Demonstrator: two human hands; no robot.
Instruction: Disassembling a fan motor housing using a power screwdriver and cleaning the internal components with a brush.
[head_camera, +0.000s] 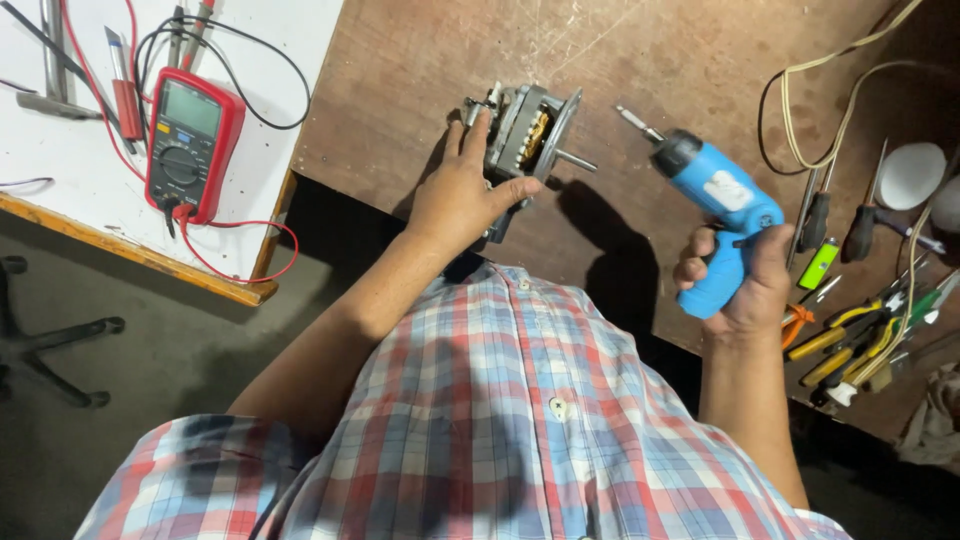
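Small grey metal electric motor with copper windings and protruding shaft (528, 135), judged heavy, rigid, best held by its frame, is steadied on the brown wooden bench (420, 80) by the left hand (462, 195), while the right hand (745, 290) is closed round a blue cordless screwdriver (712, 205).

The left hand (462, 195) covers the near side of the small grey metal electric motor (528, 135), so its seat on the brown workbench (420, 70) stays unseen. At three o'clock, the jumble of yellow-handled pliers (850, 345) is too tangled to sort. The black swivel-chair base (45, 345) runs off at nine o'clock.
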